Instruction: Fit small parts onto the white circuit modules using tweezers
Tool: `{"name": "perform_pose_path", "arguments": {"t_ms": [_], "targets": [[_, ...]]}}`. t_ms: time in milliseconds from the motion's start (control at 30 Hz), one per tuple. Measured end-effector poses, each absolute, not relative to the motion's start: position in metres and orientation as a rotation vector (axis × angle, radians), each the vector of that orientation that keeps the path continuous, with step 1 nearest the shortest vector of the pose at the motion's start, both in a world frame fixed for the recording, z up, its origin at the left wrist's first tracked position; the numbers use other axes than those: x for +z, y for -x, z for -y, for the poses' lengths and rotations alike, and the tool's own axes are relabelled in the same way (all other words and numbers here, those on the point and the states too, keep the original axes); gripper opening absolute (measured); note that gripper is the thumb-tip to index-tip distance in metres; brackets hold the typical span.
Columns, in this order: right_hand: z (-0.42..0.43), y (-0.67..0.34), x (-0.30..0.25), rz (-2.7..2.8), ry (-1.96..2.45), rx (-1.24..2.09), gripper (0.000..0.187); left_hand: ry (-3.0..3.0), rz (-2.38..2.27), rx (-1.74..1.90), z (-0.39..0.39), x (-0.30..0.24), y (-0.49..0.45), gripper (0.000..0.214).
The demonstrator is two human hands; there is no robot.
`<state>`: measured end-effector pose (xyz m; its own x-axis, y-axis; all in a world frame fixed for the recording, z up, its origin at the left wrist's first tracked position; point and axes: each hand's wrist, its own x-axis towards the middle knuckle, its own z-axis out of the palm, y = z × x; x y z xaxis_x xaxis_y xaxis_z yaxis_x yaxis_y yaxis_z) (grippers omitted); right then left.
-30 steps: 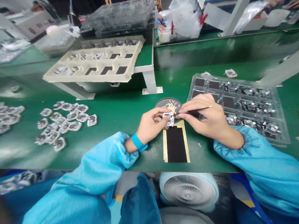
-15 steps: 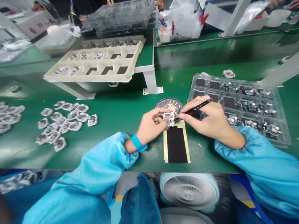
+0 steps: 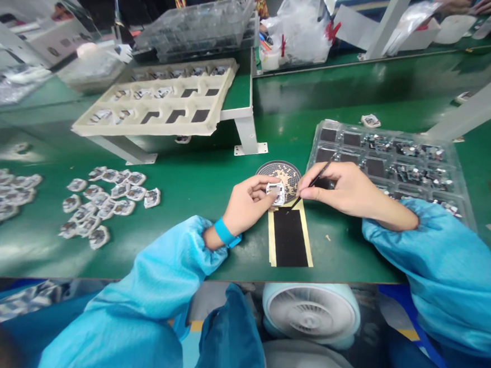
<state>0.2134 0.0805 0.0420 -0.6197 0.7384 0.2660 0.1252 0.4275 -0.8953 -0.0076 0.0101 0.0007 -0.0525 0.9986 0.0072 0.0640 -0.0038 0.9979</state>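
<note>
My left hand (image 3: 247, 202) pinches a small white plastic housing (image 3: 277, 193) with a metallic part inside, tilted up toward me. Between thumb and fingers of my right hand (image 3: 338, 186) are black tweezers (image 3: 320, 174), their tips pointing down at the top of a black sheet (image 3: 293, 238) with pale yellow edges. Whether the tips grip anything is too small to tell. Just behind both hands lies a round grey perforated dish (image 3: 267, 169) scattered with small beige pieces (image 3: 287, 174).
To the left, white housings (image 3: 101, 201) lie in loose groups. A cream compartment tray (image 3: 152, 127) rests on a raised green stand (image 3: 243, 94). At right is a clear tray (image 3: 461, 165) holding small circuit assemblies. A white fan (image 3: 310, 314) sits below the table edge.
The tweezers have left the housing and swung steeper, tips now down at the black sheet. My right hand has shifted slightly right. The housing in my left hand has turned to face me more.
</note>
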Motion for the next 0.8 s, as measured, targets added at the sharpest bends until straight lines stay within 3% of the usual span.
{"name": "perform_pose_path", "arguments": {"t_ms": [200,367,633,800], "targets": [[-0.073,-0.209,0.04,1.908,0.624,0.79,0.006,-1.038,-1.074,1.179,-0.011,0.002,0.009,0.043],[-0.072,-0.202,0.027,1.963,0.518,0.585,0.009,-0.964,-0.998,1.16,-0.009,0.003,0.008,0.045],[-0.069,-0.198,0.028,1.845,0.61,0.804,0.001,-0.885,-0.935,1.135,-0.01,0.009,0.011,0.045],[-0.064,-0.191,0.023,1.717,0.767,0.989,0.02,-0.889,-0.918,1.109,-0.01,0.008,0.011,0.047]]}}
